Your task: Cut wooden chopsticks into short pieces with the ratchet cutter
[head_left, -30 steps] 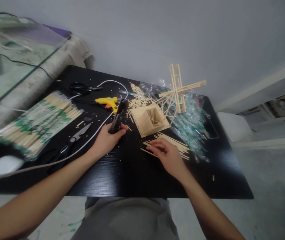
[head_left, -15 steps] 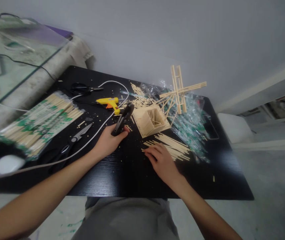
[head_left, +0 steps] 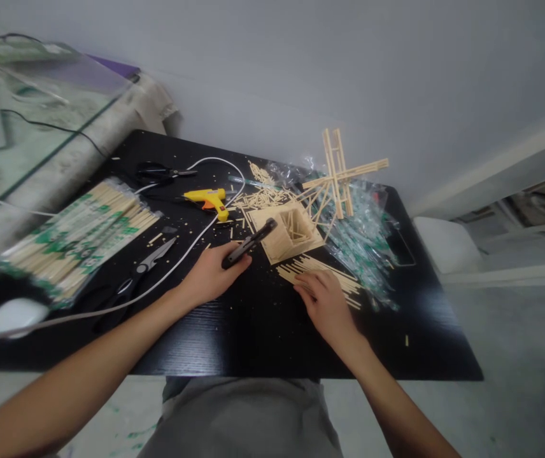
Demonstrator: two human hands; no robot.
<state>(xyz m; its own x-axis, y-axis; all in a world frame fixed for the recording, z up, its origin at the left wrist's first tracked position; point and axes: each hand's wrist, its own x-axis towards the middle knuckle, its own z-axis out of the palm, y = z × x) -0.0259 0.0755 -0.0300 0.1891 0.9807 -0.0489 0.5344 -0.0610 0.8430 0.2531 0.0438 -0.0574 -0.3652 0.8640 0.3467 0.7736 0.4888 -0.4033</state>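
A black utility knife (head_left: pixel 246 247), its far end pointing up and right, is wrapped in my left hand (head_left: pixel 211 270) above the table. On the right, the curled fingers of my right hand (head_left: pixel 325 296) are pinched on a thin wooden stick at the near left side of a pile of loose sticks (head_left: pixel 346 280). Just beyond both hands sits a small windmill-like model built of sticks (head_left: pixel 277 242), with a square base, a hollow middle and crossed blades (head_left: pixel 337 178). My fingertips partly hide the stick ends.
A yellow glue gun (head_left: pixel 210 198) lies behind my left hand, beside a white cable (head_left: pixel 181 254). Scissors (head_left: pixel 151 261), black-handled pliers (head_left: pixel 162 172) and bagged sticks (head_left: pixel 86 235) lie left. Cut pieces (head_left: pixel 265 194) and plastic wrappers (head_left: pixel 368 242) surround the model.
My right hand has moved right, onto the loose sticks. My left hand has tilted the knife from steep to flatter, its far end now nearer the model's base.
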